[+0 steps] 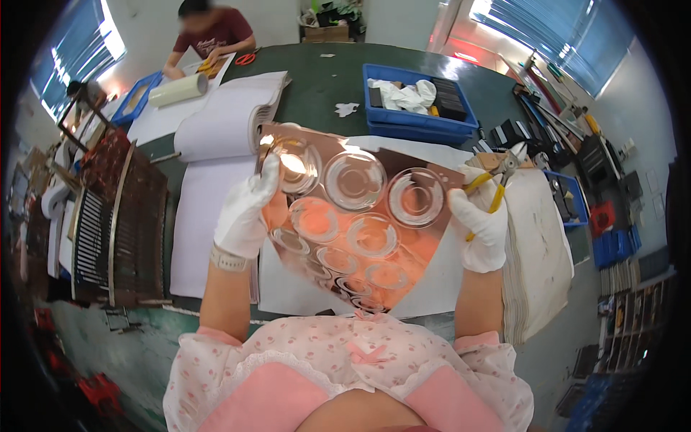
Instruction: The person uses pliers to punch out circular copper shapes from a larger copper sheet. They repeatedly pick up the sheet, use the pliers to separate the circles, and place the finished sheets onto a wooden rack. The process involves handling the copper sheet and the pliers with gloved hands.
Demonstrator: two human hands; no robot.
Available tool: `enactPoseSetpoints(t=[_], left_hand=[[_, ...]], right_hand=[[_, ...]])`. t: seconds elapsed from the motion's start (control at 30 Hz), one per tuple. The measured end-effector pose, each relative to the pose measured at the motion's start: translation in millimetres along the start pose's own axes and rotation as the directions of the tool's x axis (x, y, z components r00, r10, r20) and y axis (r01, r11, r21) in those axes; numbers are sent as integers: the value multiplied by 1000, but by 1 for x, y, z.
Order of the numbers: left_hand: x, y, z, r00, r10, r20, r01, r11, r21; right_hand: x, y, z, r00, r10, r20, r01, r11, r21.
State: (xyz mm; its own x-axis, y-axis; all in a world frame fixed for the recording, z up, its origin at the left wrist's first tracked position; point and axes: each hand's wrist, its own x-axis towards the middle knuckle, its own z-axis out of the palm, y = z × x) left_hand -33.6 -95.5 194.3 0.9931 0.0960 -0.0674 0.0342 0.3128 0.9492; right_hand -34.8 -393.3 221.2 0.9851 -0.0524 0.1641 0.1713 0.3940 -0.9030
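A shiny copper-coloured mirror-like plate (448, 173) with several round ring patterns is held up tilted in front of my chest. My left hand (248, 209), in a white glove, grips its left edge, with the thumb side at the upper left corner. The right edge is pinched by my gloved right hand (481, 229). Yellow-handled cutting pliers (497, 196) lie across that same glove, jaws pointing away; they seem to be held in it, though the fingers partly hide this. Below the plate, white paper (288, 294) covers the green table.
Thick paper stacks (209, 216) stand at the left, and a cloth stack (536, 252) at the right. Blue bins (421, 119) with black pieces and white cloth sit farther back. Tools (529, 129) crowd the right edge. Across the table, a person (212, 32) works near orange-handled scissors (245, 59).
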Motion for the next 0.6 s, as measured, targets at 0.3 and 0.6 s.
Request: enactPoseSetpoints(t=[0.3,0.6], left_hand=[[-16,-26,-18,995,76,66,-58,969,-239],[-30,47,4,755,597,271,-629,546,553]], right_hand=[[-14,0,40,988,-152,4,151,979,-138],[-25,9,62,947,-212,242,272,928,-252]])
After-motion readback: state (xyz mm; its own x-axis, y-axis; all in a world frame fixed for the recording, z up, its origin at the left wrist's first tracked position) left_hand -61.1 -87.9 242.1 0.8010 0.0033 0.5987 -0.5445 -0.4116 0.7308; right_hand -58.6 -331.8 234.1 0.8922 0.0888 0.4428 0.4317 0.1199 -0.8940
